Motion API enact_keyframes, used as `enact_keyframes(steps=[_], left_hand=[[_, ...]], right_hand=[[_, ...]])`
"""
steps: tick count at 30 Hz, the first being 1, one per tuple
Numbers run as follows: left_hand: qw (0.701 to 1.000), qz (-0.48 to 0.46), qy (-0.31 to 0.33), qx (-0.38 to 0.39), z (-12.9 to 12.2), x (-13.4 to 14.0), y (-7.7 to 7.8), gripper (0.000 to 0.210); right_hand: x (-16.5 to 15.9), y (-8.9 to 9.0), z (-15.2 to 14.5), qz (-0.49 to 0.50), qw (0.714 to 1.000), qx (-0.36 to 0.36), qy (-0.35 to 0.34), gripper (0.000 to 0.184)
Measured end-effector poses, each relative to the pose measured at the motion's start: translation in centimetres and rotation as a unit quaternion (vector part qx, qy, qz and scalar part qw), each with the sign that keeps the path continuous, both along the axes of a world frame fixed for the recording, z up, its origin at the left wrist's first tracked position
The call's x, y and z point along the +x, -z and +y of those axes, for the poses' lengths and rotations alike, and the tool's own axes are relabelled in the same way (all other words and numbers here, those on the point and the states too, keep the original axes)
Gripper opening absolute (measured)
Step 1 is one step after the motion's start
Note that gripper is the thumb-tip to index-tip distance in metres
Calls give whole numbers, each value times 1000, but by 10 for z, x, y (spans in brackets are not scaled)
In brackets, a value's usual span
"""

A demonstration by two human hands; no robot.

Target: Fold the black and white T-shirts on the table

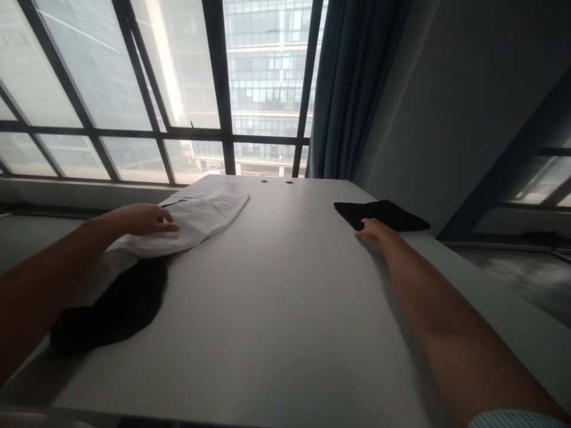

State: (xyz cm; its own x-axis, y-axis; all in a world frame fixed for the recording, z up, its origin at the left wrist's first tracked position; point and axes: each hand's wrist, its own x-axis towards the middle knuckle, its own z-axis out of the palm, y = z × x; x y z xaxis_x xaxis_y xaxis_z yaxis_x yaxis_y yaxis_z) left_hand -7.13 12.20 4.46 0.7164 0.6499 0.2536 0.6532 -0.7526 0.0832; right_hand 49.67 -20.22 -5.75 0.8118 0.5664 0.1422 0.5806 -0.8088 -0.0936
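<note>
Head-worn view, forward and down, close above table [276, 309], facing windows [191, 77]

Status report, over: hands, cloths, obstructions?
Left hand over white cloth, contact unclear. Right hand at edge of flat black cloth. Possibly in the way: rumpled black cloth beside left forearm.

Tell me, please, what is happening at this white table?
A person is handling cloth items with both bare hands. The left hand is at a white cloth, with a dark item lying nearer the person. The right hand is at the near edge of a flat black item on the table's right side. Whether either hand grips anything is unclear.
</note>
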Motion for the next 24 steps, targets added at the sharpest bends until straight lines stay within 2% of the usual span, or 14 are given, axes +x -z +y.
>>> enact_keyframes(steps=[3,6,8,11,14,18,21,24], left_hand=[[991,127,50,-3,13,42,23,83],[973,217,78,-6,22,82,50,76],[970,235,70,-5,29,99,68,65],[974,225,23,1,45,102,87,52],[986,159,-26,29,66,88,95,42],[996,59,-51,46,83,75,100,31],[993,90,-70,39,75,82,101,34],[993,102,-58,17,49,100,97,48]], right_hand=[[14,14,-16,20,998,-43,34,77],[16,24,-18,-19,999,-33,30,67],[16,26,-17,-38,999,-29,21,58],[14,22,-19,-53,998,-21,14,47],[9,14,-24,-41,999,14,23,43],[-9,1,-34,-34,993,106,46,46],[-33,-11,-37,-47,984,173,23,44],[-73,-30,-32,-32,967,242,-70,37]])
